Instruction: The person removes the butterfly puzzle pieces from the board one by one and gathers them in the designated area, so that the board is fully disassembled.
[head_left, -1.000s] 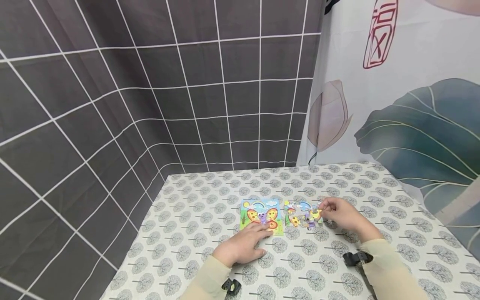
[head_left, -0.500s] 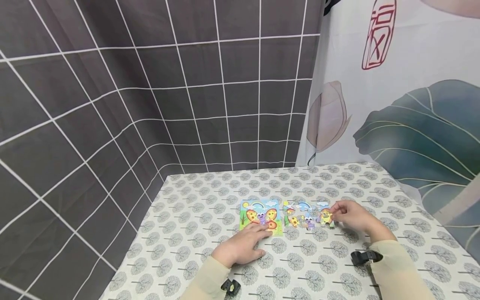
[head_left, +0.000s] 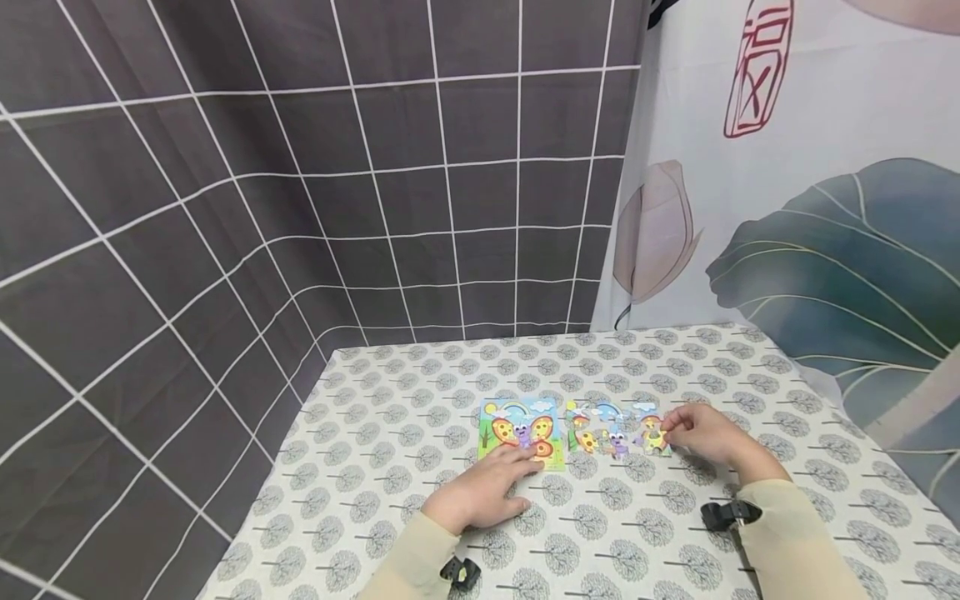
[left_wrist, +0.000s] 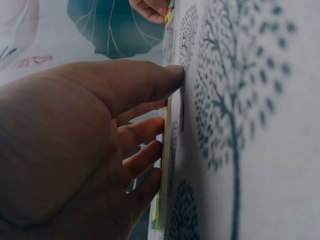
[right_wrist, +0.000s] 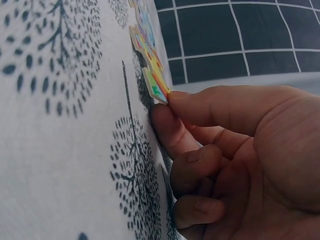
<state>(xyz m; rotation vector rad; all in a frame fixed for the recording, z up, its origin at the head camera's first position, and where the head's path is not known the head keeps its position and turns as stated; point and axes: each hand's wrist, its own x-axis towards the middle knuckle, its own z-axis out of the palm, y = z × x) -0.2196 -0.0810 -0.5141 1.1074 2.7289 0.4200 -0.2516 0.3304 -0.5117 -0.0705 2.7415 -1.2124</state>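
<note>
My left hand lies with extended fingers over the lower part of a square butterfly picture, covering its bottom left corner. In the left wrist view its thumb reaches toward the cloth. At the right, my right hand pinches the edge of a yellow and red jigsaw puzzle piece between thumb and index finger, low over the table. Beside it, other jigsaw pieces lie in loose columns between the picture and this hand; one in the middle shows the purple butterfly face.
A tree-print cloth covers the table. A dark curtain with a white grid hangs behind and at the left. On the right hangs a pale curtain with a lotus print.
My right hand has moved right with the yellow puzzle piece, away from the middle pieces, then turned it slightly and lowered it. The left hand has stayed on the picture.
</note>
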